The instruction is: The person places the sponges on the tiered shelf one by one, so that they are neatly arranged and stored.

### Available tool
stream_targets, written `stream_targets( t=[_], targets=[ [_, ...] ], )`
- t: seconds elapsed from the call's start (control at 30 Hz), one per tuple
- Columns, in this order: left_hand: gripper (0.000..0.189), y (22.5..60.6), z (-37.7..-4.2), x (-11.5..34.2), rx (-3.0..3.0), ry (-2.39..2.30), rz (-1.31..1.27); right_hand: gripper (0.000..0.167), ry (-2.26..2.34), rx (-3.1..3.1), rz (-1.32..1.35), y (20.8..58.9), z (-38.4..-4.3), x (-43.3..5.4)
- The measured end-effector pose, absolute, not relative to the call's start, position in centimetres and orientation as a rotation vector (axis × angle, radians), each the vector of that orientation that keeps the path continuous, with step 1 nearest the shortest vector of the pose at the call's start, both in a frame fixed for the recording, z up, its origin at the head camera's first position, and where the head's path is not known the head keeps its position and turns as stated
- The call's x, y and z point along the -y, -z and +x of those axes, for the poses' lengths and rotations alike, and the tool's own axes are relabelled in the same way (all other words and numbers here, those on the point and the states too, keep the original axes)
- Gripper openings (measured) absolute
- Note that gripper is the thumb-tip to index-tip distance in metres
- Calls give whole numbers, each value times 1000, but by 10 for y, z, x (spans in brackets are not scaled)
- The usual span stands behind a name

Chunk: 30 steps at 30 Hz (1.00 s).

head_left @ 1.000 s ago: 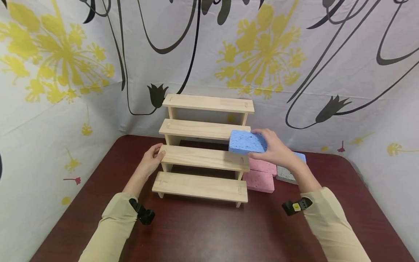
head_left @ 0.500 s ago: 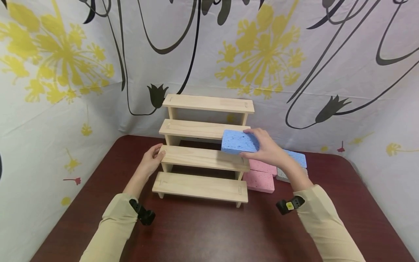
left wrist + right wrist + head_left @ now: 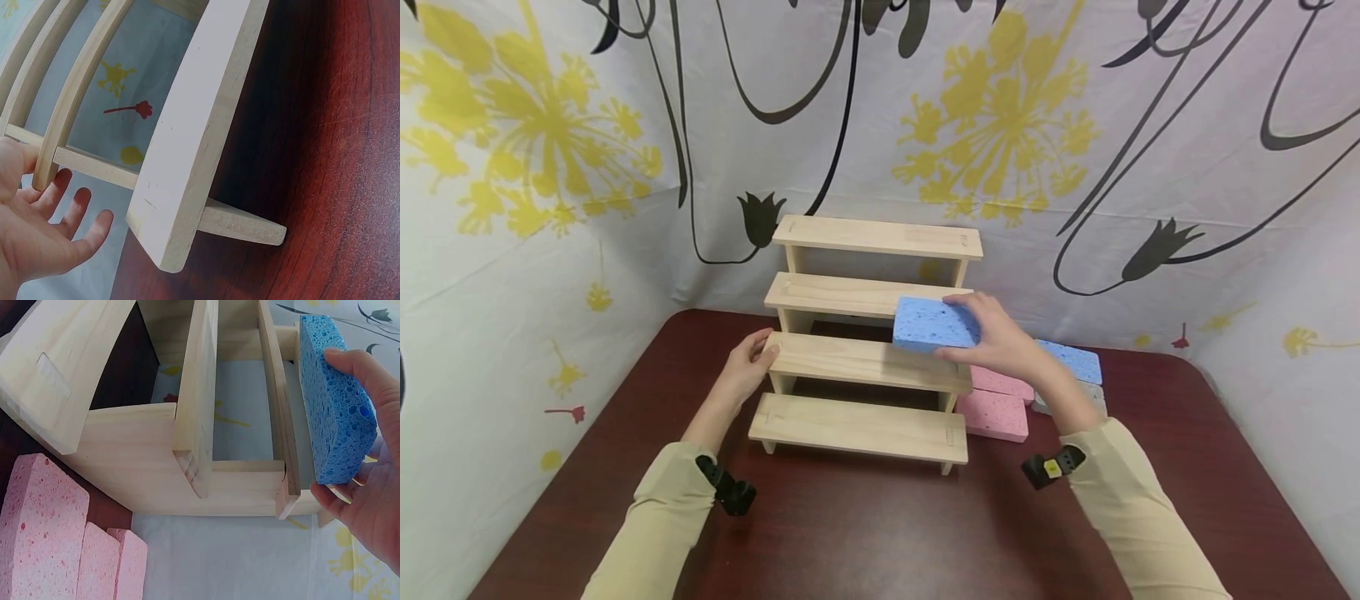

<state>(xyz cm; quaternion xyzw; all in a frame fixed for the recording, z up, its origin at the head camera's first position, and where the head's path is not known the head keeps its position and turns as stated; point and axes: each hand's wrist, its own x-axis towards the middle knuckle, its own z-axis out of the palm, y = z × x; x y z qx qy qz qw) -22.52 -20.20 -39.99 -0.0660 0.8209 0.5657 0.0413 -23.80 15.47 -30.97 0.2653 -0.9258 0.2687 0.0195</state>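
Observation:
A pale wooden stepped rack (image 3: pixel 857 425) with several tiers stands on the table. My left hand (image 3: pixel 741 372) holds the left end of its second tier from the bottom. The left wrist view shows the thumb side of that hand (image 3: pixel 44 237) at the tier's end, with the other fingers loosely bent beneath. My right hand (image 3: pixel 996 343) grips a blue sponge (image 3: pixel 932 323) by its right end, thumb on one face and fingers on the other. In the head view the sponge overlaps the two middle tiers toward their right side. Its porous surface (image 3: pixel 334 406) shows in the right wrist view.
Pink sponges (image 3: pixel 994 415) lie on the dark red table (image 3: pixel 850 533) by the rack's right side. Beyond them lie another blue sponge (image 3: pixel 1070 360) and a grey one (image 3: pixel 1090 396), partly behind my right forearm. Patterned cloth (image 3: pixel 880 150) walls in the back and sides.
My right hand has carried the blue sponge leftward over the rack, uncovering more of the blue sponge on the table. My left hand has stayed put.

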Motion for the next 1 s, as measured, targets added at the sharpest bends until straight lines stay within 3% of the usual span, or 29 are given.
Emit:
stream_targets(
  t=[1.0],
  targets=[
    [54,400,-225,203,-2491,-1738,-193,75,-875,2851,888,305,-244,-131]
  ],
)
